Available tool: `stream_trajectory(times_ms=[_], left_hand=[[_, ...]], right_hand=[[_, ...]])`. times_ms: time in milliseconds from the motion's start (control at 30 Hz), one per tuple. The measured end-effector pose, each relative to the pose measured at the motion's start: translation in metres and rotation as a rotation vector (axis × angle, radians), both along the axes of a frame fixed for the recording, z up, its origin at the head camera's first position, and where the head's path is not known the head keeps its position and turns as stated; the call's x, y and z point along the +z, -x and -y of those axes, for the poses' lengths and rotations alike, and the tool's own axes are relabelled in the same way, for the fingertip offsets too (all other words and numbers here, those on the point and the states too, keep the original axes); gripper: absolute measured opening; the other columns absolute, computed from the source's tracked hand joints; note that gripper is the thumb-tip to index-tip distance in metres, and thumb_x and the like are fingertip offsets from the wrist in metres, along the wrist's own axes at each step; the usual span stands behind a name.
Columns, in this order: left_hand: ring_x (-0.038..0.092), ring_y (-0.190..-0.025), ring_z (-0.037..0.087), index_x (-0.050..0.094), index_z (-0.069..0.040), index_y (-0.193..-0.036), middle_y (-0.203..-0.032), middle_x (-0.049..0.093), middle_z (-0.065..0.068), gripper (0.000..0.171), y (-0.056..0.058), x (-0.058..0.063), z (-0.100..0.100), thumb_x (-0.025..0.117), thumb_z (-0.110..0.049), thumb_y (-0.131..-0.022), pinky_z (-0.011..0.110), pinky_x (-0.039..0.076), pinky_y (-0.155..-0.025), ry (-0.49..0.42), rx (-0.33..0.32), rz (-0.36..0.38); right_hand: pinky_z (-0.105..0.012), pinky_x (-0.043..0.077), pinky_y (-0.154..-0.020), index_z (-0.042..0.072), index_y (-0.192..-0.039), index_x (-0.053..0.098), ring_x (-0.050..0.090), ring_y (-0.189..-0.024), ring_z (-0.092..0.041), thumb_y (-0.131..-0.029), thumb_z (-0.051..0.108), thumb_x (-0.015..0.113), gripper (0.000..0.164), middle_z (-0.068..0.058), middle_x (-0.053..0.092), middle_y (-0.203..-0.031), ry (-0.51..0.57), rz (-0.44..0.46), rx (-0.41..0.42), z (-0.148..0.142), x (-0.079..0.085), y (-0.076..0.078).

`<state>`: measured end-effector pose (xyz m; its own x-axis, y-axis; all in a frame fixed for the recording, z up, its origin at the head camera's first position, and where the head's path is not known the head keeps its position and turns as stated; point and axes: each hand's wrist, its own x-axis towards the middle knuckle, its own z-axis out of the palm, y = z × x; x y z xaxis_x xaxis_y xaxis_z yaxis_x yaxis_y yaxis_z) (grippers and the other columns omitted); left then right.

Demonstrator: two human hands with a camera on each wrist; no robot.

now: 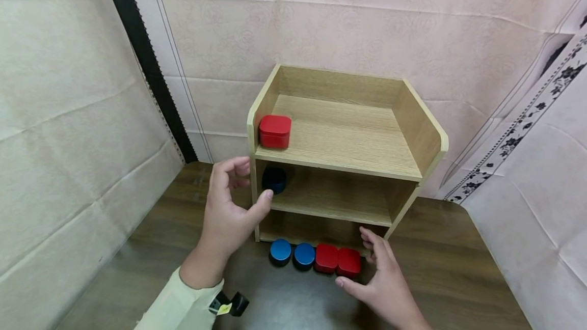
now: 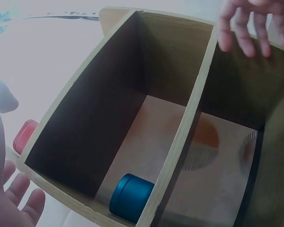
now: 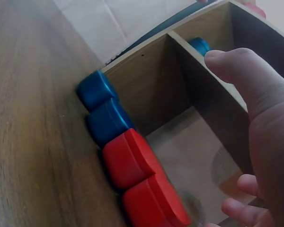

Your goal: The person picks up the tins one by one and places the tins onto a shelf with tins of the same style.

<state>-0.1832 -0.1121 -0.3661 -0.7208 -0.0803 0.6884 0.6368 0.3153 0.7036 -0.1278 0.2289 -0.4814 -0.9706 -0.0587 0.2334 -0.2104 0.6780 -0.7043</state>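
A wooden shelf unit has a red square tin at the left of its top level. On the middle level, also at the left, sits a dark blue round tin. My left hand is beside the unit's left side, fingers apart and holding nothing. Before the bottom level stands a row: two blue round tins, then two red square tins. At the row's right end my right hand hovers, thumb and fingers spread around nothing, close to the last red tin.
Pale patterned cloth hangs behind the unit and on both sides. The unit and the row stand on a dark wood-grain table. A small black device is strapped at the left wrist over a light sleeve.
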Motion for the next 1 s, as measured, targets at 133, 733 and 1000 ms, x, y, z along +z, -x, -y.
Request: stream_trajectory(times_ms=[133,733,1000], left_hand=[[0.054,-0.130,0.017,0.052,-0.007,-0.153,-0.142,0.057,0.010,0.070,0.006,0.001,0.000,0.085,-0.012,-0.092,0.037,0.052,-0.102,-0.004,0.002,0.021],[0.056,-0.120,0.019,0.047,-0.011,-0.157,-0.139,0.052,0.013,0.072,0.026,-0.002,0.000,0.075,0.002,-0.092,0.042,0.052,-0.101,-0.032,0.009,0.051],[0.055,-0.121,0.019,0.047,-0.010,-0.157,-0.139,0.053,0.013,0.070,0.031,-0.003,-0.002,0.071,0.004,-0.093,0.036,0.053,-0.099,-0.037,0.021,0.049]], right_hand=[[-0.044,0.062,-0.107,0.023,-0.167,0.043,0.056,-0.144,-0.030,-0.078,0.053,0.102,0.111,-0.004,0.051,-0.166,0.017,0.030,0.004,-0.002,-0.009,0.002],[-0.037,0.061,-0.106,0.019,-0.168,0.046,0.057,-0.141,-0.025,-0.077,0.050,0.104,0.112,-0.006,0.051,-0.165,0.051,0.173,0.001,-0.006,-0.035,0.015],[-0.036,0.060,-0.104,0.019,-0.167,0.048,0.057,-0.139,-0.025,-0.078,0.046,0.104,0.109,-0.006,0.052,-0.163,0.040,0.195,0.004,-0.008,-0.043,0.019]])
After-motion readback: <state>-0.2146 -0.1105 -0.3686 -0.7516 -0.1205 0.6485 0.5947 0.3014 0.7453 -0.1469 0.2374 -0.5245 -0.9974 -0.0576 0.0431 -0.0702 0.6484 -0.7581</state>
